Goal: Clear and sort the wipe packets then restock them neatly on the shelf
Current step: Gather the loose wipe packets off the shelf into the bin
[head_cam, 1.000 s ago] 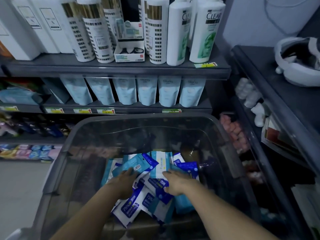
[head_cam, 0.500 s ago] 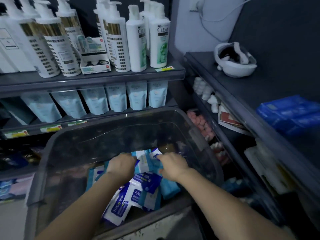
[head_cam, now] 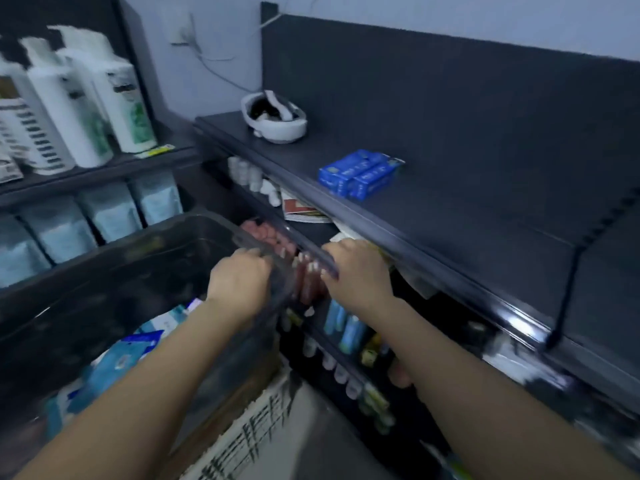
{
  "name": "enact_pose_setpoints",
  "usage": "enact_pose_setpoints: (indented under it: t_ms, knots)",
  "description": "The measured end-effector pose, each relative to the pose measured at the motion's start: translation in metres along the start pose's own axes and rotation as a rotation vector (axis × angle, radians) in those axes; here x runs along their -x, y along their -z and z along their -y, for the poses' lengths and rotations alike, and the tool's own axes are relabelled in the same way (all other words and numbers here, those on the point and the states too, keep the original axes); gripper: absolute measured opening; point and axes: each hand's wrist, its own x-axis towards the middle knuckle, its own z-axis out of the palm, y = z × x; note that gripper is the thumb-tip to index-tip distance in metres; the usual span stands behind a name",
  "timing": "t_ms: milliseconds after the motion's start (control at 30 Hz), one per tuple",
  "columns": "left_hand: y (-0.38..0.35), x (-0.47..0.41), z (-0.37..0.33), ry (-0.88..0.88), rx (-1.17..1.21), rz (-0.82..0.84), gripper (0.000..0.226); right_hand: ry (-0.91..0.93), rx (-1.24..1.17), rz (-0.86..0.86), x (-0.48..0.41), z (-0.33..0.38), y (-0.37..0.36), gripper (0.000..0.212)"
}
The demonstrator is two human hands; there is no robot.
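Observation:
Blue and white wipe packets (head_cam: 136, 351) lie in a loose heap at the bottom of a clear plastic bin (head_cam: 104, 271) on the left. Both hands are up at the bin's right rim (head_cam: 294, 242). My left hand (head_cam: 239, 282) is on the inner side with its fingers curled at the rim. My right hand (head_cam: 356, 275) is on the outer side, fingers bent over the rim's near end. No packet shows in either hand. The frame is motion-blurred.
A dark shelf (head_cam: 450, 223) on the right carries two blue boxes (head_cam: 360, 174) and a white headset (head_cam: 273, 119). Small bottles and tubes (head_cam: 343, 327) fill the tiers below. White shampoo bottles (head_cam: 86, 98) and pale pouches (head_cam: 114, 213) stand on the left shelves. A cardboard box (head_cam: 263, 424) sits under the bin.
Both hands rose from the packet heap to the bin's right rim. The packets they touched stay in the bin. The view swung right towards the dark shelf.

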Motion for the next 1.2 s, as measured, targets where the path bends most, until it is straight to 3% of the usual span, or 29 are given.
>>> enact_pose_setpoints:
  t_ms: [133, 733, 1033, 1200]
  knots:
    - [0.018, -0.011, -0.067, -0.153, 0.005, -0.055, 0.024, -0.145, 0.055, -0.005, 0.041, -0.054, 0.031, 0.042]
    - [0.044, -0.017, -0.440, -0.649, 0.134, -0.127, 0.029, -0.648, 0.235, -0.065, 0.283, -0.316, 0.157, 0.047]
    - [0.040, 0.001, -0.585, -0.826, 0.224, -0.001, 0.035, -0.868, 0.264, 0.038, 0.372, -0.413, 0.185, 0.047]
    - [0.030, -0.012, -0.650, -0.923, 0.187, 0.122, 0.042, -0.965, 0.215, 0.175, 0.396, -0.459, 0.185, 0.065]
